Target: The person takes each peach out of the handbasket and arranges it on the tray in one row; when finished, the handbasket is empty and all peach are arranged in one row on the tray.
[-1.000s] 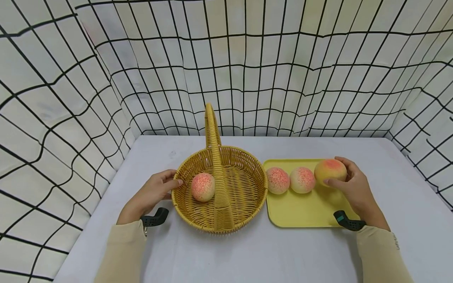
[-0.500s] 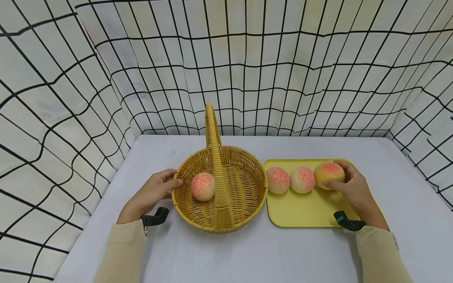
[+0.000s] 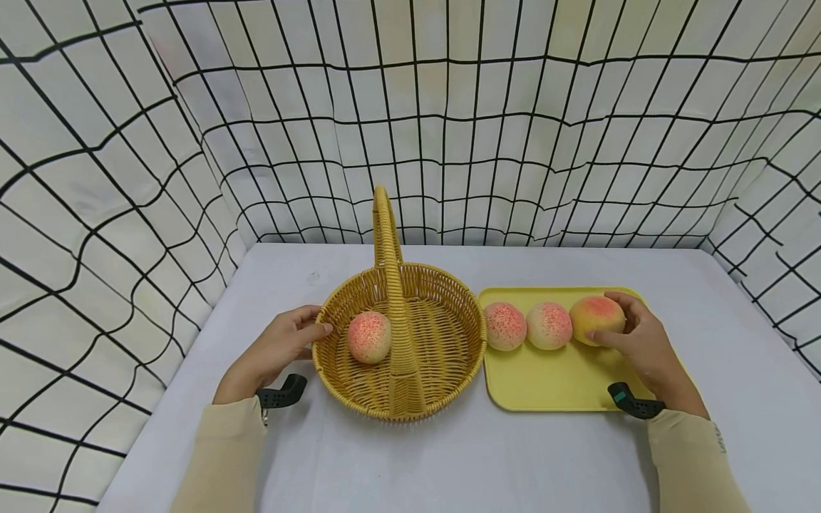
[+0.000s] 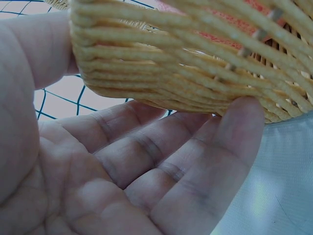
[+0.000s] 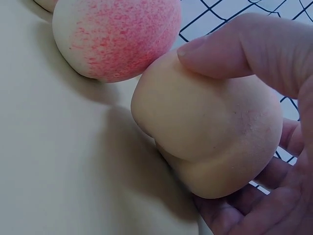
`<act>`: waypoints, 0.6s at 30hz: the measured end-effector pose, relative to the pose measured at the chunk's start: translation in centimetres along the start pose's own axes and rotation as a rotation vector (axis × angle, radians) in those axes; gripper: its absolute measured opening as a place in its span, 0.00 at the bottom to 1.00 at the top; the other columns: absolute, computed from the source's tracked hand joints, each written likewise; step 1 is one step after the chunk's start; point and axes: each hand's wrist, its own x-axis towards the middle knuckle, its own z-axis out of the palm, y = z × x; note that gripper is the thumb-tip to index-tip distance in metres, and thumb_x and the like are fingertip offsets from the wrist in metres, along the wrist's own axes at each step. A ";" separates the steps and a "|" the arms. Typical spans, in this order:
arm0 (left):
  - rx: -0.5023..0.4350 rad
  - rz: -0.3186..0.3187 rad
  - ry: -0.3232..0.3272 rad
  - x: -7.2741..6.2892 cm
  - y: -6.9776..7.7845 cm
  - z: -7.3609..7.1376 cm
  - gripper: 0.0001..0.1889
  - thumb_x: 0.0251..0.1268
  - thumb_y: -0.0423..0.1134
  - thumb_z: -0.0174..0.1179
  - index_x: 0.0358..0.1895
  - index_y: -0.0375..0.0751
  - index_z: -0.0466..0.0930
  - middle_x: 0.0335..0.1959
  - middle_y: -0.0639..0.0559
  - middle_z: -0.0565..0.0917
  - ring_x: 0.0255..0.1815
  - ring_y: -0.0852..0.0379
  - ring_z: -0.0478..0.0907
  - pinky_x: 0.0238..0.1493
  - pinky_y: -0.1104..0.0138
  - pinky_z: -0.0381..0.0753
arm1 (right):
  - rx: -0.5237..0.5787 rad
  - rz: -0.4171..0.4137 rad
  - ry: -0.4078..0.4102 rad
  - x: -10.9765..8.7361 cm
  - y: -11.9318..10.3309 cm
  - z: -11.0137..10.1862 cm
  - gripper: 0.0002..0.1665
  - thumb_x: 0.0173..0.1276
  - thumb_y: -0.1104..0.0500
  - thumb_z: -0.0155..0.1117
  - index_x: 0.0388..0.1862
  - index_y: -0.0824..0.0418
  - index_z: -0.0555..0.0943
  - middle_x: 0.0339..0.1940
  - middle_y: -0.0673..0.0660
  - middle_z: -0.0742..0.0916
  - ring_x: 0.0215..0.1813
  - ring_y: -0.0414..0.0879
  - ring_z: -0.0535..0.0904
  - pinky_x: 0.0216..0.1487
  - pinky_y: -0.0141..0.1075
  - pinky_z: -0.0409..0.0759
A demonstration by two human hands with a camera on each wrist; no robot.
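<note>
My left hand (image 3: 279,349) grips the left rim of a round wicker basket (image 3: 442,349) with a tall arched handle. In the left wrist view, the thumb hooks over the basket wall (image 4: 146,58) and the fingers lie against its outside and underside. One speckled pink-white peach (image 3: 369,337) sits inside, left of the handle. At the right, my right hand (image 3: 648,345) holds a yellow-orange peach (image 3: 596,320) between thumb and fingers, at the tray's far side. In the right wrist view, this peach (image 5: 210,117) is close against a pink-speckled peach (image 5: 120,36).
A yellow tray (image 3: 545,388) lies right of the basket, its left edge against the basket's side. Two more speckled peaches, one (image 3: 504,326) by the basket and one (image 3: 549,325) beside it, line the tray's far half. Grid-patterned cloth (image 3: 442,128) walls the white table (image 3: 410,463).
My right hand has lowered the yellow-orange peach slightly toward the tray and then stayed nearly still. The left hand and the basket have not visibly moved.
</note>
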 end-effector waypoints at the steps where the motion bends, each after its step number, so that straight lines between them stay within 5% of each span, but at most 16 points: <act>1: 0.000 0.000 -0.001 0.0 0.0 0.0 0.28 0.81 0.40 0.55 0.75 0.26 0.64 0.62 0.31 0.79 0.57 0.45 0.84 0.53 0.54 0.88 | -0.003 -0.003 -0.001 0.0 0.0 0.0 0.50 0.69 0.58 0.75 0.81 0.66 0.57 0.66 0.50 0.74 0.54 0.35 0.75 0.52 0.17 0.76; 18: -0.001 0.008 -0.016 -0.1 0.0 -0.1 0.28 0.81 0.41 0.54 0.75 0.26 0.64 0.63 0.30 0.78 0.58 0.44 0.83 0.53 0.55 0.88 | 0.044 -0.037 -0.079 -0.1 0.0 -0.6 0.52 0.67 0.64 0.75 0.82 0.67 0.55 0.60 0.39 0.75 0.54 0.31 0.76 0.53 0.19 0.77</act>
